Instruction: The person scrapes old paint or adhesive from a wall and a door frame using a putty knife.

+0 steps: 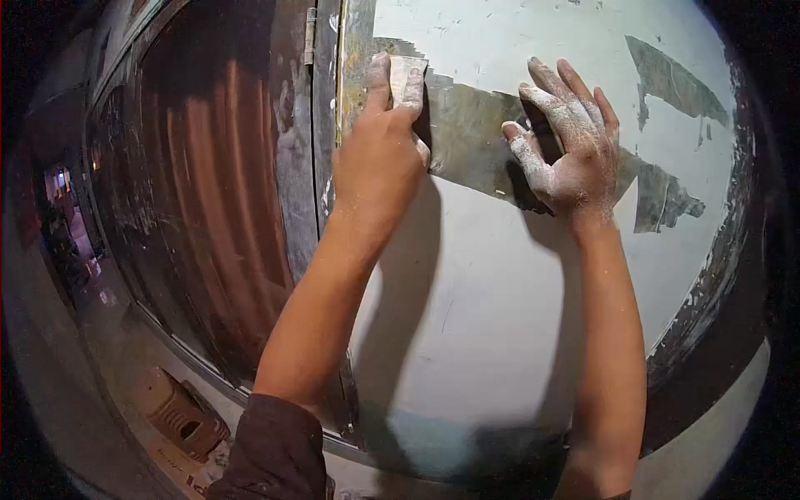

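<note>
My left hand (379,158) is closed around a scraper, its pale, white-smeared blade (402,77) pressed against a door panel (475,283). Two fingers lie along that blade; the handle is hidden in my palm. White residue coats my right hand (575,142), whose fingers are spread and lean on the panel or just off it; exact contact is hard to tell. Between both hands runs a bare, dark grey-brown strip (471,129) with ragged edges. White coating covers the panel above and below it. More dark patches (675,83) show at the right.
Left of the panel is a dark door frame with a hinge (310,37), then a glazed leaf backed by a reddish-brown curtain (221,167). A brown plastic stool (179,412) sits on the floor at lower left. A passage with lights (67,192) opens at far left.
</note>
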Tool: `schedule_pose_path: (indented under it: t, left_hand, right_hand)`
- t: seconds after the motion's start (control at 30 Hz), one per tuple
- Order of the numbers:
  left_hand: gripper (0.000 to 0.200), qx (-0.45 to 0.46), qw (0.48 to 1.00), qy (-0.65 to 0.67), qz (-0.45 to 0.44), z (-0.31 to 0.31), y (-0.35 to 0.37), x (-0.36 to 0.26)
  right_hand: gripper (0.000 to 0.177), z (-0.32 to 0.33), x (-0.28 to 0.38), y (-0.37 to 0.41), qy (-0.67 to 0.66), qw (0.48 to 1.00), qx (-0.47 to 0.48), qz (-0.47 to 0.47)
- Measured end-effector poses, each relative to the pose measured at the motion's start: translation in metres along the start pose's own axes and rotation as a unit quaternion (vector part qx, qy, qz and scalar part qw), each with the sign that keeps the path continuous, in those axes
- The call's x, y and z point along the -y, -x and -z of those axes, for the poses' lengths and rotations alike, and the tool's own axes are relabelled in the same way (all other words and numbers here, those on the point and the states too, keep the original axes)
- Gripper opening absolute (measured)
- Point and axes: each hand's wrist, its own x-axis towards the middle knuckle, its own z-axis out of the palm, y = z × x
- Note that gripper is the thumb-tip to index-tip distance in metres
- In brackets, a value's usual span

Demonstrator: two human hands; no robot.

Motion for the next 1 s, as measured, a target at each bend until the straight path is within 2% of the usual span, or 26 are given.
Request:
schedule_pose_path:
  t: [0.3,0.37,0.5,0.63,0.77,0.9,0.93,1.0]
  left_hand:
    - [0.038,0.011,1.000,0.000,-0.009,0.004,0.011,0.001]
    - [0.037,0.040,0.999,-0.006,0.028,0.002,0.010,-0.001]
    - [0.036,-0.004,1.000,-0.028,-0.012,-0.002,0.000,-0.001]
    - [0.036,0.039,0.999,-0.025,0.017,0.000,0.014,0.000]
    - [0.037,0.069,0.996,-0.038,0.044,0.010,-0.008,-0.017]
    - [0.038,0.063,0.998,-0.010,0.025,0.011,0.011,-0.015]
    - [0.038,0.091,0.995,-0.018,0.045,0.012,0.009,-0.015]
    - [0.036,0.071,0.996,-0.025,0.037,0.009,0.003,-0.015]
  right_hand:
    - [0.039,0.002,0.001,0.000,0.005,1.000,0.010,0.003]
    - [0.040,0.000,0.000,-0.001,0.004,1.000,0.002,0.002]
    - [0.042,-0.001,-0.002,0.000,0.006,1.000,-0.004,0.009]
    - [0.041,-0.001,-0.001,0.000,0.009,1.000,0.002,0.004]
    - [0.038,0.002,0.001,0.000,0.010,1.000,0.013,0.000]
    - [0.039,0.000,0.001,-0.001,-0.002,1.000,-0.012,0.004]
    - [0.039,0.000,0.000,-0.001,0.005,1.000,-0.006,0.005]
    - [0.040,-0.001,0.000,-0.002,0.002,1.000,-0.007,0.009]
